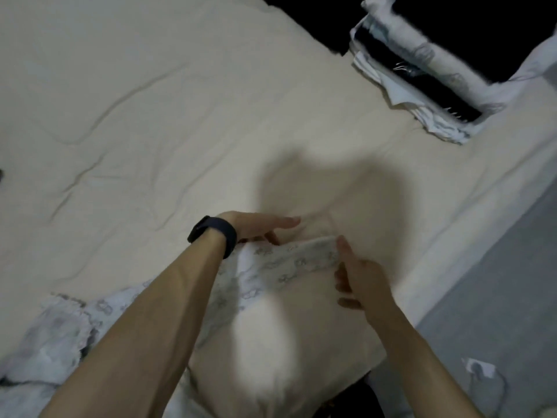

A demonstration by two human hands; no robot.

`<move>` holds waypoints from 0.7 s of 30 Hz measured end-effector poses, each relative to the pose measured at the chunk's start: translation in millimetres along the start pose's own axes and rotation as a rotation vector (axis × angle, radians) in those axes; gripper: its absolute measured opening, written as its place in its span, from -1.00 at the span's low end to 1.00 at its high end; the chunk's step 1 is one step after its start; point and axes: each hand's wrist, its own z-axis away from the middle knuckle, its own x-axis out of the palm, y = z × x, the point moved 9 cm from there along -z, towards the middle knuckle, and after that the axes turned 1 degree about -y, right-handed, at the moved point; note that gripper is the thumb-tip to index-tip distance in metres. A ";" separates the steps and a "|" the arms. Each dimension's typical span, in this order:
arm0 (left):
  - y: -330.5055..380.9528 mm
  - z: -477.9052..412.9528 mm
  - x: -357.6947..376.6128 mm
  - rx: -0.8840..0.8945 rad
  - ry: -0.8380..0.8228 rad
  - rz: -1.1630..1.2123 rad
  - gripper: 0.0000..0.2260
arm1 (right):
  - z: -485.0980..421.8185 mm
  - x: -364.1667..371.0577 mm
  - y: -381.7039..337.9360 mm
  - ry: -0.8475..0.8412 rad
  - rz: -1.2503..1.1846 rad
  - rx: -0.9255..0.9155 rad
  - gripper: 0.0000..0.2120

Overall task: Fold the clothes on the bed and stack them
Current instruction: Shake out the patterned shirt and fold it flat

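Cloth (280, 263) runs nine-to-three between both hands, right hand (358, 282) pinching its three-o'clock end, left hand (259, 226) spread flat at nine.

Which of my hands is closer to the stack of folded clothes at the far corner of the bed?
Right. The right hand is below the stack of folded clothes; the left hand is farther left, both well short of it.

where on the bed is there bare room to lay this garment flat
Bare sheet runs wide beyond the left hand, out to the far edge. A narrower strip lies between the hands and the stack. It is crowded near you, where the garment and the pile lie.
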 end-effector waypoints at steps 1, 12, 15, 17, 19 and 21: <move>2.1 0.3 -0.1 -0.046 -0.013 0.014 -0.18 | 5.9 18.8 11.6 -0.155 -0.029 0.109 -0.25; 106.2 16.0 -10.3 0.456 0.234 0.214 -0.82 | -4.2 48.2 -24.0 -0.312 -0.841 -0.156 -0.74; 125.2 26.1 -28.7 0.614 0.487 0.179 -0.74 | -13.5 21.1 -23.9 -0.055 -0.771 -0.190 -0.78; 135.2 23.9 -24.9 0.647 0.585 -0.075 -0.73 | -17.1 7.9 -23.0 0.089 -0.619 -0.229 -0.80; 132.6 16.6 -19.0 0.641 0.651 -0.214 -0.75 | -17.3 -2.0 -24.4 0.208 -0.348 -0.303 -0.83; 115.3 12.9 -17.5 0.643 0.727 -0.203 -0.68 | -14.1 -10.2 -25.2 0.285 -0.229 -0.367 -0.84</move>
